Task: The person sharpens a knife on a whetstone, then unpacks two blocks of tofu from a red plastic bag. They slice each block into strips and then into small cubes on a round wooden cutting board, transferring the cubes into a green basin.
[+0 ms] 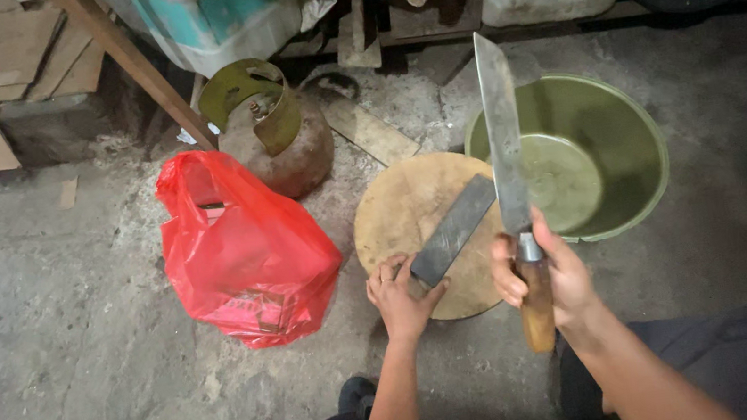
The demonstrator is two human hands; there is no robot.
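The left hand (pixel 401 300) pinches the near end of the whetstone (pixel 453 230) on the round board (pixel 402 211); keep it pinned. The right hand (pixel 543 279), fist-wrapped, holds the knife (pixel 504 142) raised; lay its blade flat, shallow.

Dull metal knife blade (pixel 503 137), wooden handle (pixel 538 308); rough grey whetstone (pixel 452 231); glossy red plastic bag (pixel 241 250)
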